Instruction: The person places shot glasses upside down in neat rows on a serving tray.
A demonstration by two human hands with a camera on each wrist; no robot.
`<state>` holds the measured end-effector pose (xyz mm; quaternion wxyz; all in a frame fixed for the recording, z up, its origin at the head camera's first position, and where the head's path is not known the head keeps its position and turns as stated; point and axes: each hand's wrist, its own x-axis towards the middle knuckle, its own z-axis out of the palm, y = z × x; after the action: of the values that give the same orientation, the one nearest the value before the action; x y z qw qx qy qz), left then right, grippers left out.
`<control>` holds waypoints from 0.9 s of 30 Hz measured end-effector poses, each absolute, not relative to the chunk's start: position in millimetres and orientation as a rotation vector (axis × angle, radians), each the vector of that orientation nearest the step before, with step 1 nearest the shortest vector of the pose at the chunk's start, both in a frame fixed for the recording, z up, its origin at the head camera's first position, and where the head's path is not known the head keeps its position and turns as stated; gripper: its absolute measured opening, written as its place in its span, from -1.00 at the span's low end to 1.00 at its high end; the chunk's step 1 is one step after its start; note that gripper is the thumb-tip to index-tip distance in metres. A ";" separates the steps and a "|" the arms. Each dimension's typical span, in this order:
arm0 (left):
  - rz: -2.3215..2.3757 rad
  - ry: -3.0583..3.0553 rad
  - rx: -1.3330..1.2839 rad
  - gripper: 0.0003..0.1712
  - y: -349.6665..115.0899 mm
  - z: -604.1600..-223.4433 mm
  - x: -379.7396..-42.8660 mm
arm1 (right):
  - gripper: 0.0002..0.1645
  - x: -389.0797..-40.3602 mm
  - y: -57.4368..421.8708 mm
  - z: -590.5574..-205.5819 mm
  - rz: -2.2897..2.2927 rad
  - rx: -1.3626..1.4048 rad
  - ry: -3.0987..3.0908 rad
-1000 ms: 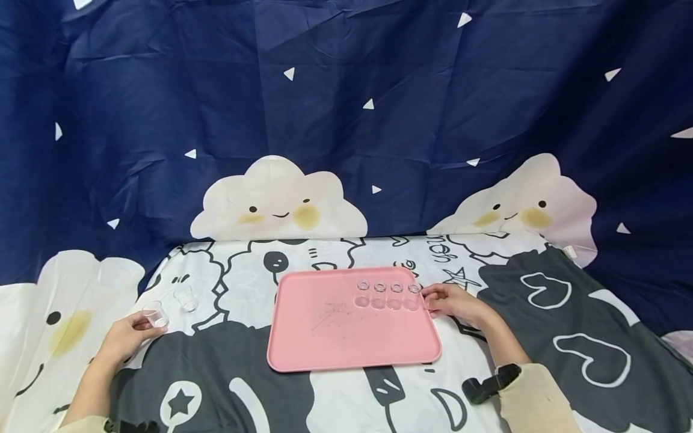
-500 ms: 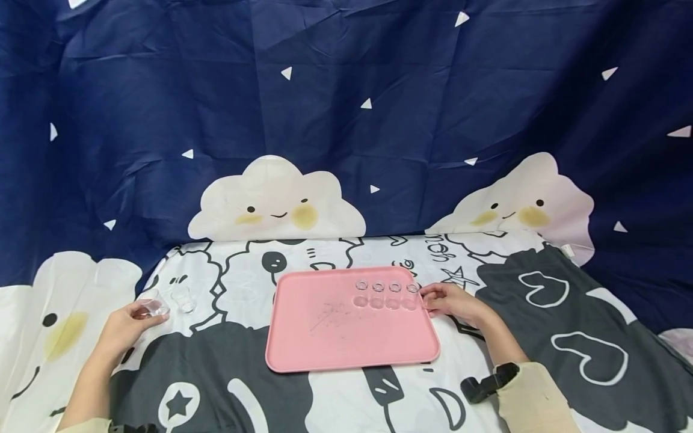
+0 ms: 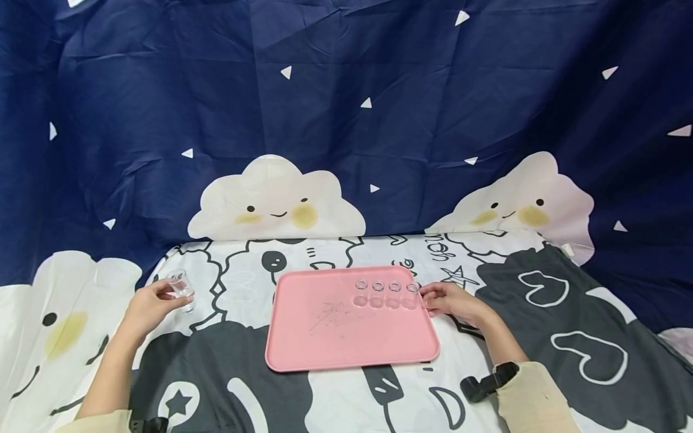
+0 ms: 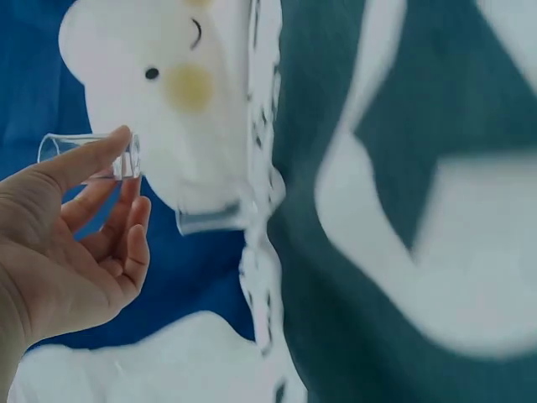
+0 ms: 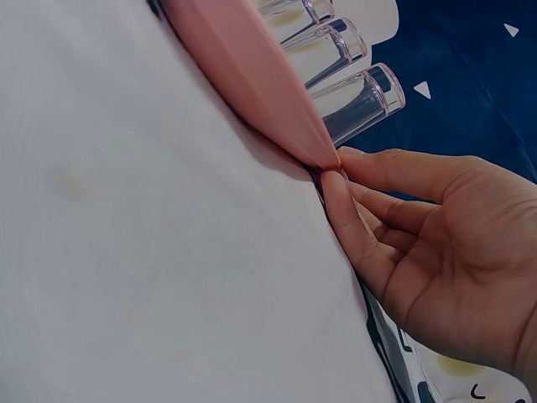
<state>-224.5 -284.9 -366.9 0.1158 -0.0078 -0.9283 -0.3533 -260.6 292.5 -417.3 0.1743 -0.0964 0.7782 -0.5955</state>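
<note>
My left hand (image 3: 151, 305) pinches a small clear shot glass (image 3: 177, 278) between thumb and fingers, with its thick base near the fingertips. A second clear shot glass (image 4: 211, 220) stands close by on the cloth; in the head view the held one overlaps it. On the right, my right hand (image 3: 450, 300) pinches the right rim of a pink tray (image 3: 325, 349), thumb and index finger meeting at its edge (image 5: 323, 155). Several clear shot glasses (image 3: 378, 296) stand upside down in a row at the tray's back right, the endmost (image 5: 369, 101) right beside the right hand's fingers.
A black-and-white cartoon cloth (image 3: 243, 361) covers the table beneath the tray. Behind it hangs a dark blue curtain (image 3: 325, 120) with clouds and small white triangles. Black straps with cameras (image 3: 487, 382) sit around the wrists.
My left hand has lifted its shot glass and carried it forward and right, beside the other loose glass. The right hand and the tray stay where they were.
</note>
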 end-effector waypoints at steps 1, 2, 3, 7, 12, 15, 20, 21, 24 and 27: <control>-1.034 -2.726 -0.031 -0.46 -280.7 -364.8 -225.3 | -0.48 -260.8 292.5 -417.5 -1.689 -0.273 2.206; -1.035 -2.726 -0.045 -0.47 -276.6 -363.0 -226.3 | -0.48 -260.9 292.4 -417.6 -1.691 -0.271 2.206; -1.033 -2.727 -0.059 -0.46 -272.3 -361.2 -227.2 | -0.48 -261.1 292.3 -417.6 -1.688 -0.281 2.209; -1.051 -2.728 -0.105 -0.47 -256.5 -356.9 -230.1 | -0.48 -261.7 292.1 -418.9 -1.690 -0.276 2.210; -1.072 -2.734 -0.137 -0.48 -240.4 -355.3 -235.1 | -0.49 -261.8 291.9 -419.1 -1.684 -0.265 2.220; -1.072 -2.737 -0.153 -0.52 -231.6 -356.4 -238.4 | -0.49 -261.4 291.9 -417.9 -1.685 -0.264 2.227; -1.074 -2.733 -0.211 -0.61 -215.8 -359.1 -242.0 | -0.50 -260.2 292.4 -415.9 -1.682 -0.262 2.232; -1.080 -2.734 -0.223 -0.61 -212.5 -359.4 -242.1 | -0.49 -259.9 292.6 -415.7 -1.680 -0.264 2.233; -1.111 -2.732 -0.253 -0.64 -203.8 -360.4 -242.5 | -0.49 -259.7 292.5 -415.7 -1.680 -0.264 2.231; -1.130 -2.733 -0.269 -0.63 -195.8 -360.7 -243.2 | -0.49 -259.9 292.1 -416.4 -1.679 -0.256 2.232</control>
<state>-243.2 -195.8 -360.7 0.0860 -0.0902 -0.9169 -0.3791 -259.9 292.1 -416.4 0.1677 -0.0900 0.7844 -0.5903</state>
